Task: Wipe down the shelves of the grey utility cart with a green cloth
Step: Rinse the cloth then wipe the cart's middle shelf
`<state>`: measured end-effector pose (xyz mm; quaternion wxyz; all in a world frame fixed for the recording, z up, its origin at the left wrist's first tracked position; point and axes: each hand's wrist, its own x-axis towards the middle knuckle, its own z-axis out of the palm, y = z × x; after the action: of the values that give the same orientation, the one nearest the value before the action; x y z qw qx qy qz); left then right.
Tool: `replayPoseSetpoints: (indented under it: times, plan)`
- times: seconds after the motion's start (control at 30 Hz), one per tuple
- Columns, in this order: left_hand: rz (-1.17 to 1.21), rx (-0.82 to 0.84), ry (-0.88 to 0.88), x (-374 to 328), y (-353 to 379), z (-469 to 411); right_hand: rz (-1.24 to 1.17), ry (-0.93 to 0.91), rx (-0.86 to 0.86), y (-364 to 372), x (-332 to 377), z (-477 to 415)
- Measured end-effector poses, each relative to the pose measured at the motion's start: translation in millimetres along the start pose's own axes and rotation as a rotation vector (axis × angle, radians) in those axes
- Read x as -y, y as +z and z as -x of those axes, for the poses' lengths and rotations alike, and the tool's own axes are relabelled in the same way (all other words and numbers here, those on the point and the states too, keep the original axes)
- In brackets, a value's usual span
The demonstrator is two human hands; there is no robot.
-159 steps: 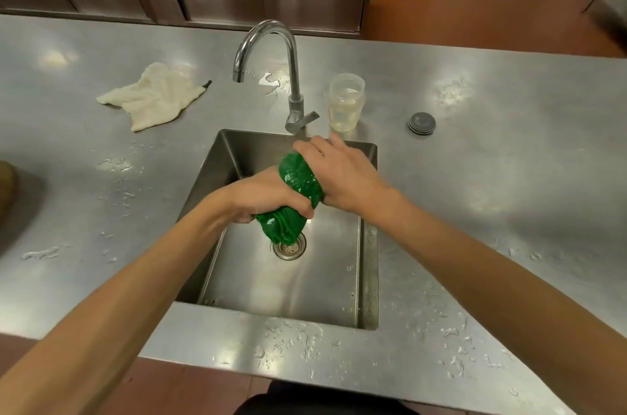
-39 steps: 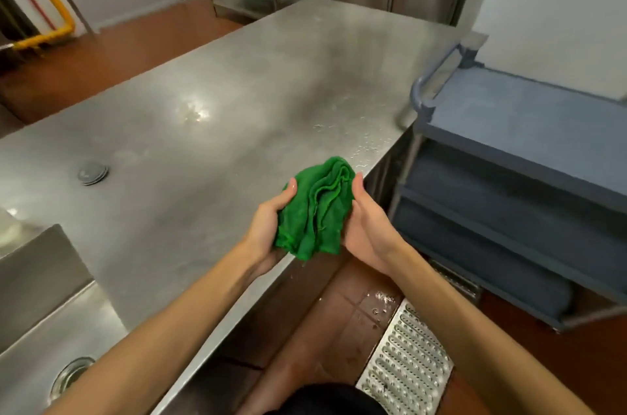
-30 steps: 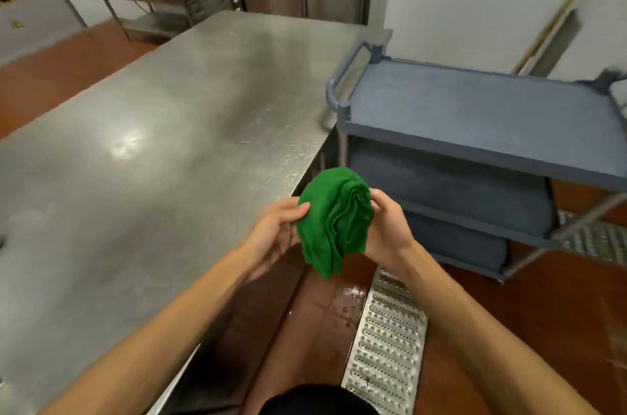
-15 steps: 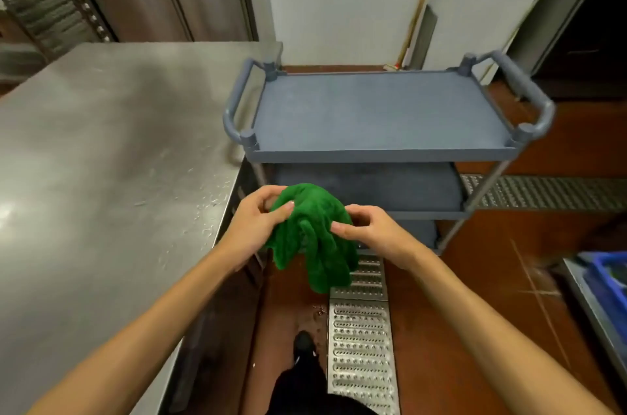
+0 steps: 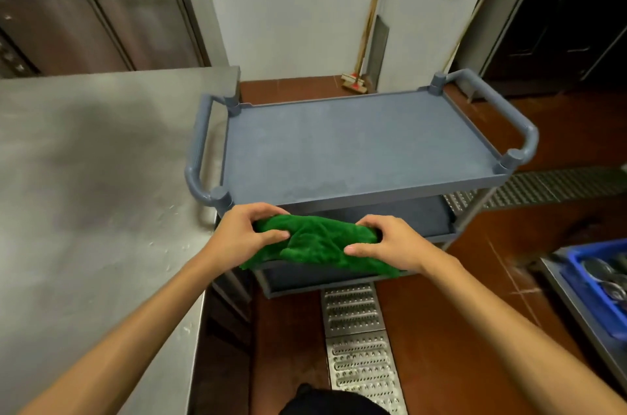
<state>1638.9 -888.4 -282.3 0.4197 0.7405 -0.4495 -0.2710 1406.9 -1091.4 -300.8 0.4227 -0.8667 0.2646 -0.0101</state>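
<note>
Head view: a steel counter [image 5: 84, 177] fills the left side, its right edge just beside the left handle [image 5: 198, 149] of the grey cart [image 5: 373, 192]. The left hand [image 5: 244, 238] is in front of the cart's near left corner, its grip clamped on the left end of the green cloth [image 5: 319, 241], with the fingers curled over the top of the fabric and the thumb laid across the front. The cloth is stretched sideways between the two hands in a loose, crumpled band, and its lower edge hangs free. It is held just below the front rim of the top shelf [image 5: 356, 143], in front of the lower shelves; whether it touches the cart I cannot tell. The right hand [image 5: 390, 245] has its grip clamped on the cloth's right end, fingers bent over the top and the thumb pressed along the front. The top shelf is bare, with a second handle [image 5: 502, 112] at its right end. A metal grate [image 5: 356, 329] runs along the floor under the hands. A broom [image 5: 368, 24] leans on the wall behind the cart, and a blue crate [image 5: 597, 285] sits at the far right.
</note>
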Motion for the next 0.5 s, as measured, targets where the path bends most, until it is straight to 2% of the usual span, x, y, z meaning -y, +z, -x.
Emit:
replayPoseSetpoints:
  times: [0.23,0.5]
  plan:
    - [-0.054,0.054,0.002,23.2,-11.4,-45.2,0.083,0.028,-0.019,-6.1,-7.5,-40.2]
    - [-0.205,-0.016,-0.067,36.0,-10.2,-92.9,0.203,-0.032,-0.033,-13.8,-18.4,-92.3]
